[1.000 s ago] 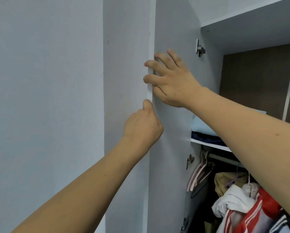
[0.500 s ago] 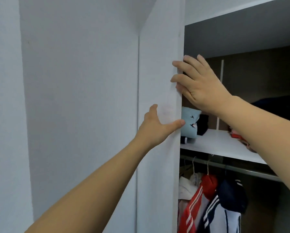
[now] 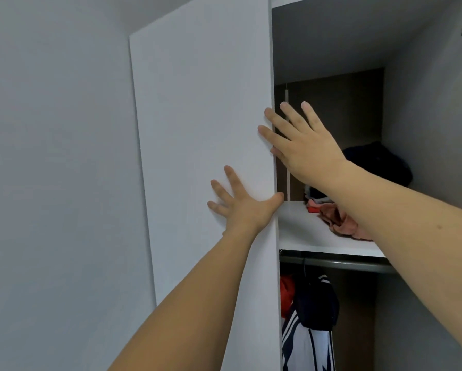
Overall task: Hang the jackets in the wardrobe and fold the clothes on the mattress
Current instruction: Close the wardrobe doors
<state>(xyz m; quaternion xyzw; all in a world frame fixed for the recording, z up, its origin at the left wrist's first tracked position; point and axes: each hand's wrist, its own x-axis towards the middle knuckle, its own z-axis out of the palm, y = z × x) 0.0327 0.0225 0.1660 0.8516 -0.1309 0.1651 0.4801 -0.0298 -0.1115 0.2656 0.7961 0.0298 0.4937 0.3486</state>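
A tall white wardrobe door (image 3: 203, 129) fills the middle of the head view, its free edge running down the centre. My left hand (image 3: 240, 204) lies flat on the door's outer face with fingers spread and the thumb at the edge. My right hand (image 3: 302, 145) is higher, fingers straight, with two fingertips touching the door's edge. Inside the wardrobe, a navy and white striped jacket (image 3: 312, 322) hangs from the metal rail (image 3: 345, 265), with a red garment (image 3: 287, 293) beside it.
A white shelf (image 3: 299, 231) above the rail carries a crumpled pink cloth (image 3: 339, 220) and a dark bundle (image 3: 377, 159). A grey wall (image 3: 58, 183) stands on the left. The wardrobe's right side panel (image 3: 433, 129) closes off the compartment.
The door has swung towards the opening and its front face now shows. My left hand went from the door's edge to flat on that face; my right hand stays at the edge.
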